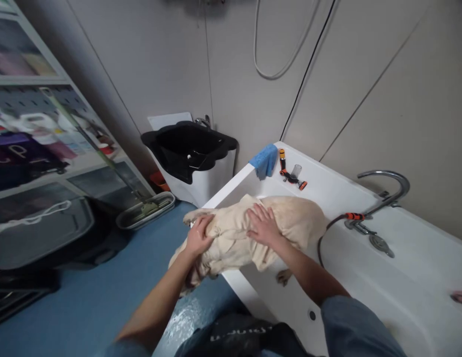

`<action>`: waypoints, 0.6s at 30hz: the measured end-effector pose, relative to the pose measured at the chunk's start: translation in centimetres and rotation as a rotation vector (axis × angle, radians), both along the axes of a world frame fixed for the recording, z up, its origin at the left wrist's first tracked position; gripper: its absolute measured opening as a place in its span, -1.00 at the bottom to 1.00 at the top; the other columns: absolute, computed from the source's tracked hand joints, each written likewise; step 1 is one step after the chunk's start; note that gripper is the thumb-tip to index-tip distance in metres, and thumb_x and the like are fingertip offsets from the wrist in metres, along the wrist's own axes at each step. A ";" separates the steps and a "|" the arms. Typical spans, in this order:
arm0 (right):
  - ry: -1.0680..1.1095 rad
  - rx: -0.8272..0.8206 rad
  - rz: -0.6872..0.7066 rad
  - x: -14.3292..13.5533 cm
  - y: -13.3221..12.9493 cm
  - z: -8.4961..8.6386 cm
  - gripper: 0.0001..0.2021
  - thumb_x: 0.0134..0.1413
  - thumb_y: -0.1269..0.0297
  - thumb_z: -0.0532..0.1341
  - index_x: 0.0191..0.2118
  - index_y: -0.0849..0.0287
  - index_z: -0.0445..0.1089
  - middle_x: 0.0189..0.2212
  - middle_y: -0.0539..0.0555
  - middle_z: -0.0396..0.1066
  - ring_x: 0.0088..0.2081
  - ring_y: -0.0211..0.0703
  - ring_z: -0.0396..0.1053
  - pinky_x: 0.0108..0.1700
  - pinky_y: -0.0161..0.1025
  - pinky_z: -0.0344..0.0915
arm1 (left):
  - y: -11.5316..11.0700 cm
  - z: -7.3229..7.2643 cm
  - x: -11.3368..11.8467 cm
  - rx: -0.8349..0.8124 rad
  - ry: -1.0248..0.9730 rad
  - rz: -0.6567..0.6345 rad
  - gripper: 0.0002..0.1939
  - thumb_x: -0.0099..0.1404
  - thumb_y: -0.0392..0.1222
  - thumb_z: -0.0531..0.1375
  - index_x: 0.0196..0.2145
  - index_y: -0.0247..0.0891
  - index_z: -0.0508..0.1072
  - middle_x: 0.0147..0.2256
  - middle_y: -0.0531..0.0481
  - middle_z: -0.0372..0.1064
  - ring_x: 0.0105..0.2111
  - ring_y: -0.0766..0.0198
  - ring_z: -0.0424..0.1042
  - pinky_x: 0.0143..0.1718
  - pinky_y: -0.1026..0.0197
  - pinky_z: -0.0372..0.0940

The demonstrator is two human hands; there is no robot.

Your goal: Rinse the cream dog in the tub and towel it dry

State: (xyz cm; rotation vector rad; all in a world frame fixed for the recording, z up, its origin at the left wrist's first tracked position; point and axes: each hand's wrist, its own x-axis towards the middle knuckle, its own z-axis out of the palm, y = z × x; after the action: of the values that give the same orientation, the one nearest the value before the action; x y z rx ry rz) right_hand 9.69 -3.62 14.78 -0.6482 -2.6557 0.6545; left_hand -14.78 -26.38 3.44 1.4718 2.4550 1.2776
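A dog (pixel 299 215) with pale, wet-looking fur stands in a white tub (pixel 368 282), its front end leaning over the tub's left edge. A beige towel (pixel 234 228) lies draped over its back and front; the face is mostly hidden. My left hand (pixel 200 237) curls around the towel near the dog's front end, thumb apart from the fingers. Flat on the towel over the dog's back rests my right hand (pixel 263 225), fingers spread. One paw (pixel 283 276) shows below the towel inside the tub.
A blue cloth (pixel 265 159) hangs over the tub's far corner, beside an orange-and-black spray tool (pixel 290 174). A tap (pixel 392 186) and hose (pixel 329 225) are at the right. Beyond the tub stands a black basin (pixel 189 148). At left are shelves (pixel 33 82) and a mop (pixel 93 144).
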 end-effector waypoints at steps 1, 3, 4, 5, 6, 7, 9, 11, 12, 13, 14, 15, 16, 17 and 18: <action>-0.118 0.062 -0.063 -0.3 1.0 -0.4 -0.43 0.22 0.06 0.38 0.28 0.18 0.53 0.41 0.39 0.31 0.47 0.41 0.14 0.48 0.38 -0.04 | -0.6 0.1 0.4 -0.038 0.026 -0.029 -0.34 0.20 0.09 0.20 0.17 -0.33 0.55 0.13 -0.32 0.51 0.15 -0.17 0.51 0.19 -0.10 0.44; -0.277 0.159 -0.389 -0.5 4.0 0.3 -0.53 0.42 0.18 0.14 0.31 0.21 0.49 0.41 0.41 0.29 0.48 0.34 0.11 0.48 0.40 -0.08 | -1.2 0.5 1.5 -0.098 0.081 -0.046 -0.32 0.23 0.14 0.25 0.19 -0.30 0.56 0.16 -0.32 0.49 0.15 -0.19 0.51 0.18 -0.10 0.45; -0.349 0.141 -0.585 -0.8 5.1 0.8 -0.52 0.48 0.21 0.02 0.30 0.26 0.49 0.36 0.47 0.33 0.44 0.39 0.16 0.43 0.49 -0.07 | -1.2 0.7 2.2 -0.117 0.107 -0.032 -0.34 0.24 0.15 0.26 0.19 -0.29 0.56 0.16 -0.31 0.50 0.16 -0.20 0.51 0.18 -0.11 0.45; -0.401 0.087 -0.698 -1.3 5.7 1.3 -0.47 0.51 0.20 -0.06 0.31 0.32 0.47 0.32 0.54 0.36 0.40 0.45 0.22 0.39 0.53 -0.02 | -1.1 0.9 2.9 -0.130 0.130 -0.003 -0.36 0.26 0.13 0.27 0.18 -0.27 0.57 0.16 -0.31 0.50 0.15 -0.20 0.51 0.19 -0.12 0.44; -0.439 0.036 -0.702 -2.1 5.5 1.4 -0.45 0.51 0.21 -0.07 0.33 0.38 0.43 0.30 0.59 0.37 0.37 0.46 0.27 0.37 0.50 0.04 | -0.7 1.1 3.5 -0.137 0.147 0.036 -0.38 0.27 0.12 0.27 0.18 -0.27 0.57 0.15 -0.31 0.50 0.14 -0.21 0.51 0.19 -0.13 0.44; -0.413 0.052 -0.576 -2.9 4.8 1.3 -0.46 0.50 0.24 -0.04 0.37 0.40 0.39 0.31 0.57 0.36 0.35 0.40 0.31 0.39 0.38 0.09 | -0.4 1.3 4.0 -0.144 0.157 0.081 -0.39 0.27 0.09 0.26 0.18 -0.28 0.58 0.14 -0.32 0.51 0.13 -0.21 0.52 0.19 -0.14 0.44; -0.281 0.133 -0.140 -3.9 2.7 0.5 -0.42 0.47 0.26 0.05 0.50 0.26 0.23 0.40 0.42 0.31 0.39 0.24 0.29 0.47 0.18 0.03 | 0.2 1.4 4.4 -0.160 0.154 0.160 -0.41 0.27 0.04 0.24 0.17 -0.31 0.59 0.14 -0.35 0.51 0.11 -0.23 0.53 0.17 -0.15 0.44; -0.293 0.147 0.030 -3.5 2.0 -0.1 -0.38 0.46 0.16 0.15 0.52 0.22 0.21 0.33 0.38 0.41 0.34 0.25 0.35 0.47 0.16 0.04 | 0.3 1.5 4.5 -0.170 0.134 0.216 -0.40 0.27 0.01 0.21 0.17 -0.35 0.59 0.14 -0.37 0.51 0.11 -0.24 0.52 0.19 -0.16 0.42; -0.369 0.135 -0.061 -2.9 2.4 -0.1 -0.43 0.45 0.16 0.17 0.46 0.24 0.31 0.22 0.41 0.50 0.30 0.30 0.39 0.45 0.21 0.05 | 0.3 1.5 4.6 -0.168 0.122 0.237 -0.39 0.27 0.01 0.20 0.18 -0.37 0.59 0.14 -0.39 0.51 0.11 -0.25 0.51 0.20 -0.17 0.41; -0.380 0.144 -0.223 -2.2 3.1 0.2 -0.48 0.47 0.18 0.13 0.41 0.28 0.37 0.17 0.45 0.53 0.30 0.34 0.39 0.46 0.28 0.01 | 0.1 1.5 4.7 -0.156 0.110 0.253 -0.38 0.27 0.01 0.20 0.18 -0.38 0.59 0.14 -0.40 0.50 0.12 -0.26 0.50 0.21 -0.19 0.40; -0.356 0.134 -0.397 -1.6 3.8 0.4 -0.51 0.50 0.22 0.07 0.37 0.30 0.40 0.19 0.47 0.51 0.33 0.36 0.35 0.47 0.33 -0.03 | 0.1 1.5 5.0 -0.134 0.100 0.261 -0.38 0.29 0.03 0.19 0.18 -0.39 0.59 0.14 -0.41 0.50 0.13 -0.26 0.49 0.22 -0.20 0.38; -0.322 0.094 -0.525 -1.4 4.0 0.6 -0.53 0.51 0.27 0.01 0.32 0.34 0.45 0.21 0.50 0.49 0.35 0.37 0.34 0.46 0.35 -0.02 | 0.1 1.6 5.4 -0.103 0.092 0.253 -0.38 0.30 0.04 0.19 0.18 -0.39 0.59 0.14 -0.41 0.49 0.14 -0.26 0.48 0.24 -0.22 0.37; -0.270 0.034 -0.545 -1.5 3.7 0.6 -0.54 0.49 0.32 0.00 0.25 0.38 0.49 0.22 0.51 0.48 0.34 0.36 0.35 0.46 0.31 0.02 | 0.3 1.7 5.8 -0.067 0.081 0.224 -0.39 0.31 0.04 0.19 0.18 -0.38 0.58 0.15 -0.39 0.48 0.17 -0.25 0.46 0.26 -0.23 0.34; -0.171 -0.046 -0.414 -1.9 2.6 0.3 -0.55 0.47 0.33 0.00 0.23 0.35 0.51 0.22 0.46 0.49 0.33 0.29 0.37 0.46 0.22 0.09 | 0.5 1.9 6.4 -0.034 0.063 0.178 -0.41 0.32 0.04 0.19 0.19 -0.35 0.57 0.18 -0.37 0.47 0.20 -0.23 0.44 0.29 -0.23 0.31; -0.051 -0.170 -0.219 -2.5 0.9 -0.3 -0.55 0.45 0.33 0.02 0.25 0.28 0.51 0.22 0.37 0.51 0.32 0.20 0.39 0.43 0.11 0.18 | 0.8 2.2 7.0 -0.008 0.034 0.122 -0.43 0.34 0.03 0.18 0.19 -0.32 0.57 0.21 -0.34 0.45 0.23 -0.20 0.41 0.32 -0.23 0.29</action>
State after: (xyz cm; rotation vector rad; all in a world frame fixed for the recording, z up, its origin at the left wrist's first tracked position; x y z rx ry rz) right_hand 7.21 -2.69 14.51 -0.9987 -2.5425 0.8145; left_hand -7.74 -25.57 5.62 1.3731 2.6050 1.2702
